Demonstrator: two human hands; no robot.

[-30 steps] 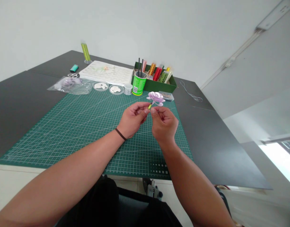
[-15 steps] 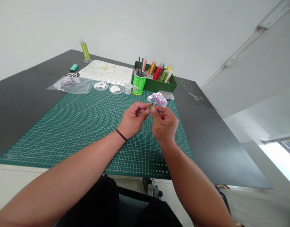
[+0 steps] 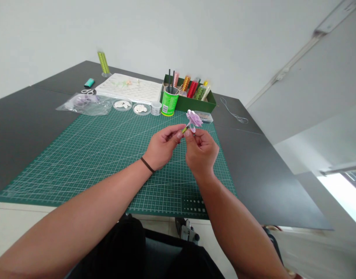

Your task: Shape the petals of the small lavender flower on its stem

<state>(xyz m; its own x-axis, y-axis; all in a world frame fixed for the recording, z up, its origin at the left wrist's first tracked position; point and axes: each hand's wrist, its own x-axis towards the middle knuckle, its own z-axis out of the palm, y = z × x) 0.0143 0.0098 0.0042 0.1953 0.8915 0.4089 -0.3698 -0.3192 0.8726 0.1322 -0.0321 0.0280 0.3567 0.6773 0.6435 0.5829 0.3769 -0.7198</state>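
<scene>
Over the cutting mat (image 3: pixel 108 155) I hold up a lilac artificial flower (image 3: pixel 195 118) with layered petals. Its short yellow-green stem (image 3: pixel 184 129) slants down to the left. My left hand (image 3: pixel 162 147) pinches this stem between thumb and fingers. Close beside it, my right hand (image 3: pixel 202 151) is closed with thumb and forefinger at the stem just below the bloom. A pale loop (image 3: pixel 193 128) hangs under the petals near the right fingertips. The fingers hide part of the stem.
Behind the hands stand a green can (image 3: pixel 169 102) with sticks and a dark green box (image 3: pixel 192 104) of coloured tubes. Farther left are dishes of white pieces (image 3: pixel 141 109), a plastic bag (image 3: pixel 87 104), scissors (image 3: pixel 88 92) and a white board (image 3: pixel 122 91). Cord (image 3: pixel 234 112) lies right.
The flower has turned about its stem, so the bloom shows more from the side. Its pale loop has moved from the left of the petals to underneath. Both hands keep nearly the same place.
</scene>
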